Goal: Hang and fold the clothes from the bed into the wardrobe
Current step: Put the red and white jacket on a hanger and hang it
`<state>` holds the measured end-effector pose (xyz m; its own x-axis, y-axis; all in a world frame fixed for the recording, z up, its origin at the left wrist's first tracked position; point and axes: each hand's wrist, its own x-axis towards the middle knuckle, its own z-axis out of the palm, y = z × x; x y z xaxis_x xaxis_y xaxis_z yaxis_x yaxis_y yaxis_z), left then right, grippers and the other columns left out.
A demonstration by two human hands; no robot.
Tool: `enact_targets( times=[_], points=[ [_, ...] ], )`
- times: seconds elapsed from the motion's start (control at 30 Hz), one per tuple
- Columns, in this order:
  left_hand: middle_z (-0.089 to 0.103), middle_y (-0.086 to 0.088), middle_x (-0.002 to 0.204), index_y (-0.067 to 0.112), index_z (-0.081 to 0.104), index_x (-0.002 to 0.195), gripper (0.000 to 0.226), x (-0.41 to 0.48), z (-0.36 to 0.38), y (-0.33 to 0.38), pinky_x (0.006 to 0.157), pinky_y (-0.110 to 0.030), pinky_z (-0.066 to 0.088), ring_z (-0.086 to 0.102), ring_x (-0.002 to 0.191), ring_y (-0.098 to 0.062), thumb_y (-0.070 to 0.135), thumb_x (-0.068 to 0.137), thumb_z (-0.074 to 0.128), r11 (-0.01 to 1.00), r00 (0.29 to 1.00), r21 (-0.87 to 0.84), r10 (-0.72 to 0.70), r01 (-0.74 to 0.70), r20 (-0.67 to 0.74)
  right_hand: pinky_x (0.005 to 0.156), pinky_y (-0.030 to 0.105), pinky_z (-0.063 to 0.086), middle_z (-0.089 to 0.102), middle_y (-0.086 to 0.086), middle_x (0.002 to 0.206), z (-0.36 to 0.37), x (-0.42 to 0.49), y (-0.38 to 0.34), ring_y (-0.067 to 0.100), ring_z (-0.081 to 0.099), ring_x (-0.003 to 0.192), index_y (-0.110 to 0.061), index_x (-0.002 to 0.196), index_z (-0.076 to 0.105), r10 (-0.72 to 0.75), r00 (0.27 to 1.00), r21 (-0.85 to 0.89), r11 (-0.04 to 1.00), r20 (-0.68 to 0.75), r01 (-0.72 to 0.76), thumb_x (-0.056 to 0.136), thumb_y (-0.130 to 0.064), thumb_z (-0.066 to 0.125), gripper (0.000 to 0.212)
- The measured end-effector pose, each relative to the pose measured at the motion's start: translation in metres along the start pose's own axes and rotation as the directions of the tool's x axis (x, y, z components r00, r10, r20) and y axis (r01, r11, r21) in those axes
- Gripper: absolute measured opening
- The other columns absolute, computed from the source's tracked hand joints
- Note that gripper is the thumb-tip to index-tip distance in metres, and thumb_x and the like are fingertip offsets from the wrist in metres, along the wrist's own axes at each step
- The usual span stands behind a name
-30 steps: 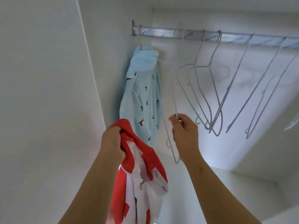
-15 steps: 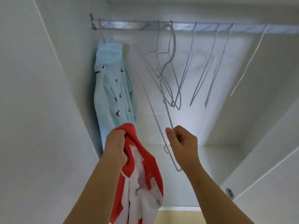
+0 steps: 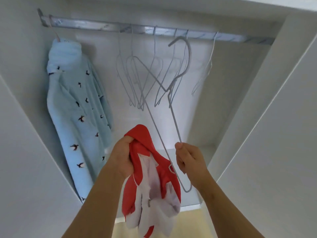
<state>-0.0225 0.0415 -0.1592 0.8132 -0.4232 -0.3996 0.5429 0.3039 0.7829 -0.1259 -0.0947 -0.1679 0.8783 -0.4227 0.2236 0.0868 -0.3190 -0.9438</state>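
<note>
My left hand is shut on a bunched red and white garment that hangs down in front of the wardrobe opening. A white wire hanger is in my right hand, which grips its lower corner. The hanger's hook is off the rail and points up, just below the metal rail. The hanger's long bar crosses right beside the red garment.
A light blue garment with small dark birds hangs at the rail's left end. Several empty white wire hangers hang along the rail. White wardrobe walls stand on both sides, with a white shelf below and yellow floor under it.
The hanger's hook has come off the rail and dropped lower and to the right. My right hand has pulled it down beside the red garment. The view has shifted down.
</note>
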Motion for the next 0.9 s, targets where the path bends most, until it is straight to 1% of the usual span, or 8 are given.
enact_targets(
  times=[0.1,0.2,0.37,0.5,0.6,0.63,0.77,0.9],
  points=[
    [0.069,-0.007,0.063,0.012,0.064,0.084,0.018,-0.004,0.005,-0.004,0.055,-0.032,0.049,0.063,0.069,-0.023,0.026,0.09,0.055,0.999,0.999,0.05,0.007,-0.004,-0.052,0.045,0.017,0.028,0.029,-0.01,0.042,-0.01,-0.007,0.006,0.004,0.027,0.041,-0.015,0.053,0.036,0.013,1.0,-0.011,1.0,0.008,-0.013,0.091,-0.028,0.051,0.043],
    [0.07,-0.007,0.061,0.01,0.065,0.085,0.021,-0.01,0.009,-0.017,0.056,-0.032,0.049,0.064,0.069,-0.024,0.026,0.091,0.053,0.997,0.998,0.068,-0.042,0.045,-0.045,0.044,0.011,0.027,0.028,-0.012,0.04,-0.014,-0.009,0.005,0.003,0.027,0.04,-0.026,0.046,0.033,-0.005,0.998,-0.04,0.999,0.068,0.008,0.094,-0.025,0.05,0.051],
    [0.068,-0.011,0.061,0.006,0.065,0.08,0.027,-0.018,0.02,-0.03,0.05,-0.03,0.052,0.065,0.057,-0.025,0.027,0.09,0.051,0.992,0.992,0.034,-0.124,0.123,0.012,0.045,0.01,0.026,0.03,-0.011,0.041,-0.016,-0.013,0.002,0.003,0.029,0.041,-0.021,0.05,0.033,-0.052,0.993,-0.093,0.994,0.11,0.063,0.094,-0.024,0.051,0.048],
    [0.068,-0.01,0.064,0.013,0.069,0.089,0.022,-0.02,0.021,-0.027,0.049,-0.032,0.055,0.065,0.054,-0.023,0.027,0.09,0.052,0.998,0.998,0.036,-0.047,0.045,0.035,0.048,0.021,0.031,0.031,-0.008,0.044,-0.028,-0.015,0.003,0.007,0.03,0.044,-0.016,0.052,0.035,-0.079,0.994,-0.096,0.992,0.071,0.085,0.093,-0.024,0.051,0.046],
    [0.068,-0.008,0.067,0.018,0.07,0.091,0.018,-0.021,0.023,-0.023,0.053,-0.032,0.055,0.063,0.061,-0.022,0.027,0.09,0.054,0.997,1.0,0.077,-0.004,0.002,0.021,0.051,0.027,0.032,0.034,0.007,0.049,-0.033,-0.015,0.006,0.015,0.033,0.047,0.001,0.057,0.036,-0.073,0.997,-0.08,0.994,-0.011,0.072,0.093,-0.024,0.052,0.047],
    [0.068,-0.008,0.067,0.016,0.069,0.089,0.018,-0.022,0.026,-0.022,0.054,-0.033,0.054,0.063,0.063,-0.023,0.028,0.09,0.055,0.995,1.0,0.102,0.0,0.0,-0.004,0.051,0.027,0.034,0.036,0.007,0.047,-0.034,-0.015,0.008,0.015,0.035,0.046,0.002,0.057,0.037,-0.054,0.998,-0.084,0.995,-0.041,0.05,0.093,-0.022,0.053,0.045],
    [0.066,-0.009,0.074,0.016,0.064,0.085,0.013,-0.021,0.037,-0.016,0.059,-0.034,0.051,0.061,0.068,-0.023,0.02,0.092,0.053,0.972,0.992,0.219,0.102,-0.083,-0.073,0.05,0.018,0.042,0.05,-0.007,0.042,-0.038,-0.008,0.007,0.004,0.047,0.041,-0.016,0.059,0.049,0.072,0.996,-0.001,0.997,-0.055,-0.072,0.088,-0.016,0.059,0.03],
    [0.062,-0.008,0.078,0.024,0.061,0.085,0.021,-0.016,0.041,-0.013,0.072,-0.034,0.052,0.059,0.072,-0.023,0.013,0.095,0.046,0.876,0.972,0.436,0.234,-0.208,-0.007,0.049,0.019,0.045,0.055,-0.004,0.05,-0.039,-0.001,-0.004,0.008,0.05,0.044,-0.018,0.079,0.06,-0.005,0.999,0.22,0.975,-0.042,0.015,0.082,-0.013,0.066,0.009]
  ],
)
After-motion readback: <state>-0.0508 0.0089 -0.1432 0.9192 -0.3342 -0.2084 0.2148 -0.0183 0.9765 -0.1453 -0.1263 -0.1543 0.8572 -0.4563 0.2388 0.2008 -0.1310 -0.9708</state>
